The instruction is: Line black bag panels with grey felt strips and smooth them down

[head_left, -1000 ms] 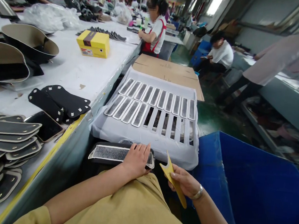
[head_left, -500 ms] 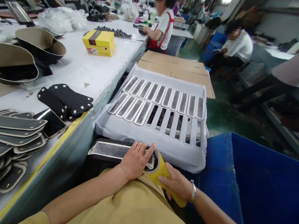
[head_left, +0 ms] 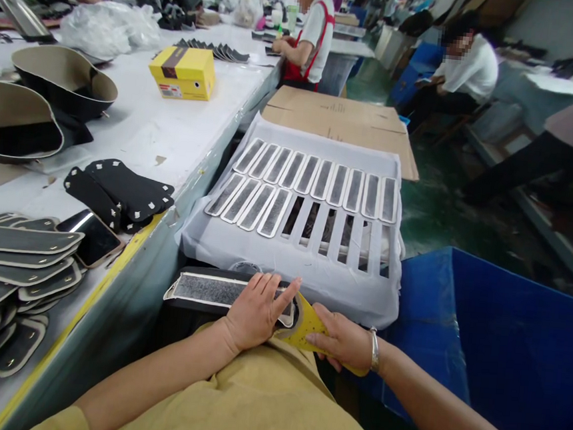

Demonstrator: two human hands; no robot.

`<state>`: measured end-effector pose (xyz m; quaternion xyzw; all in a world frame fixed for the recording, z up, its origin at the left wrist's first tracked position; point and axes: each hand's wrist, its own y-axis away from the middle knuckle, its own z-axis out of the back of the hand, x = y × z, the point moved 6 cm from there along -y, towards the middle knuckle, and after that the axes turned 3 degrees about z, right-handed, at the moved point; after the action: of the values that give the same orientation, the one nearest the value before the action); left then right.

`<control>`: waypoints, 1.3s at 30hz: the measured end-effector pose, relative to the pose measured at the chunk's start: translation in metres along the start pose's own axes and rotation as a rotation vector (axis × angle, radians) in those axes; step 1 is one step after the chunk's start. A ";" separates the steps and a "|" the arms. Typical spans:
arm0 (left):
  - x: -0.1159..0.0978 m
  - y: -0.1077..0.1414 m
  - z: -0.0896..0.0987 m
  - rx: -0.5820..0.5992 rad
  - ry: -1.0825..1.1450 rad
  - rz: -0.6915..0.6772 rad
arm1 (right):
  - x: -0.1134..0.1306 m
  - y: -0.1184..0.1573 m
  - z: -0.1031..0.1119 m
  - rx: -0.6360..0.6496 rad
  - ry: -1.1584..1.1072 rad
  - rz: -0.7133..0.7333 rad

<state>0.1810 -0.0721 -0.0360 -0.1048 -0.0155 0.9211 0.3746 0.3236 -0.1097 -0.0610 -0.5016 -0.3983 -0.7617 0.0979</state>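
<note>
My left hand [head_left: 254, 312] lies across a grey strip with a white border [head_left: 210, 289], its thumb stretched out to the right. Under the strip is a long black block [head_left: 183, 305], crosswise in front of my body. My right hand [head_left: 343, 338] is closed around a flat yellow tool [head_left: 307, 320] with dark specks. The tool's wide, curved end meets the right end of the block beside my left thumb; its exact contact is hidden. Beyond the block, a cloth-covered slotted board [head_left: 283, 258] bears similar strips [head_left: 336, 184] in two rows.
At left, the white table [head_left: 142, 142] holds stacked grey pieces [head_left: 17, 245], black pieces [head_left: 123, 187], a phone [head_left: 91, 238] and a yellow box [head_left: 183, 72]. A blue bin [head_left: 422, 327] stands at right. Cardboard [head_left: 345, 113] lies behind the board. Other people sit farther off.
The yellow tool's wide end has swung down and closer to the block's right end, and my right hand has shifted slightly right. My left hand stays on the strip. The camera view has shifted slightly.
</note>
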 end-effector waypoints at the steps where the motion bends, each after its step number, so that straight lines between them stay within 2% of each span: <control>1: 0.000 0.000 -0.001 -0.003 0.003 0.000 | 0.002 -0.001 0.000 0.019 -0.014 -0.009; 7: 0.002 0.005 -0.004 -0.009 -0.032 -0.010 | 0.003 -0.004 -0.006 0.021 -0.127 -0.018; 9: 0.003 0.007 -0.001 0.017 -0.008 -0.038 | -0.006 -0.005 -0.008 -0.016 -0.115 -0.038; 12: 0.009 0.008 0.004 0.117 0.090 -0.108 | -0.031 -0.009 -0.013 -0.079 -0.089 -0.110; 16: 0.030 0.003 0.006 0.213 0.106 0.035 | -0.050 -0.004 -0.025 -0.061 -0.150 -0.149; 18: 0.035 0.000 0.004 0.210 0.077 0.096 | -0.048 0.005 -0.023 -0.103 -0.216 -0.160; 21: 0.032 0.000 0.002 0.177 0.069 0.102 | -0.033 0.017 -0.011 -0.161 -0.193 -0.176; 25: 0.028 0.002 0.002 0.151 0.062 0.097 | -0.008 0.011 -0.003 -0.085 -0.024 -0.110; 30: 0.027 0.004 0.004 0.142 0.049 0.090 | 0.005 -0.004 0.003 0.029 0.180 -0.133; 34: 0.026 0.005 0.005 0.137 0.038 0.097 | 0.013 -0.006 0.008 0.115 0.224 -0.164; 39: 0.025 0.006 0.004 0.122 0.024 0.093 | 0.017 -0.008 0.012 0.131 0.245 -0.191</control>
<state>0.1591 -0.0590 -0.0371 -0.0935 0.0503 0.9355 0.3370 0.3196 -0.0920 -0.0488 -0.3572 -0.4782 -0.7954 0.1052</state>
